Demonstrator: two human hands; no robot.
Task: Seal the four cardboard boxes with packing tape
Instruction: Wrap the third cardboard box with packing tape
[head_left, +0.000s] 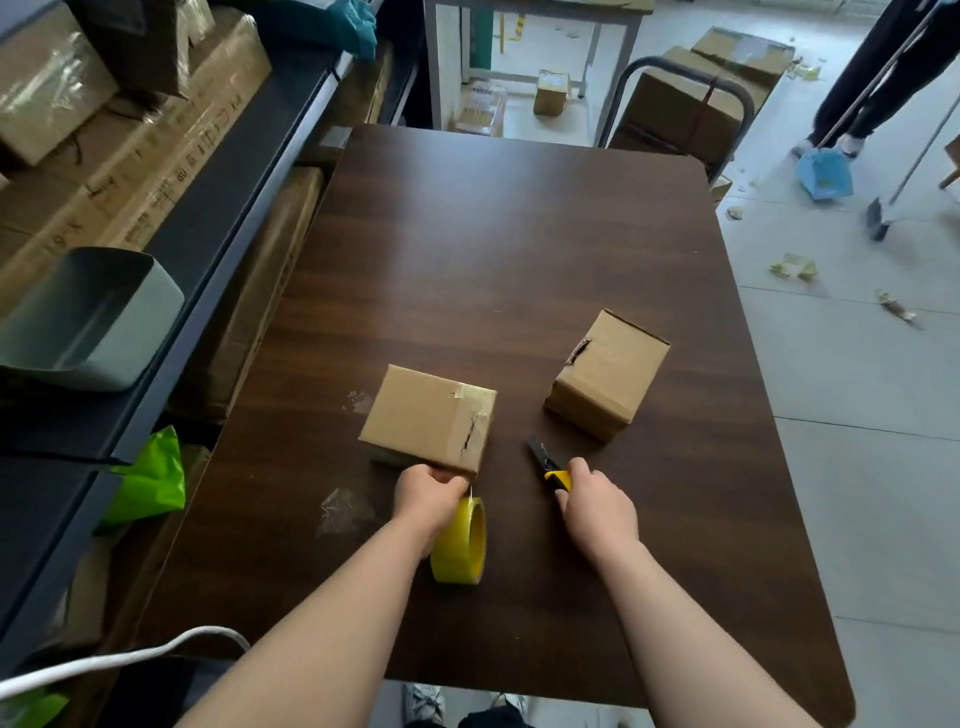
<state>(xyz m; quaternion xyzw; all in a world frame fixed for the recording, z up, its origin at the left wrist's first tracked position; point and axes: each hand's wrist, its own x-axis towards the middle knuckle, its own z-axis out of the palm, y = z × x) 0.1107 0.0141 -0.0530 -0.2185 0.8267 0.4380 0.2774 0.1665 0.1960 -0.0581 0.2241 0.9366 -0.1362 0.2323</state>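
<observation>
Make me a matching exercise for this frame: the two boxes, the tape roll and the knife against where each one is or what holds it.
Things: 1 near box; 2 far box; 3 tape roll; 4 knife.
States: A in the right hand; B standing on edge beside the left wrist; C gripped at its near edge by the left hand; D untouched, toward the right side of the table.
Pairs: 1-C; 2-D; 3-B; 4-A.
</observation>
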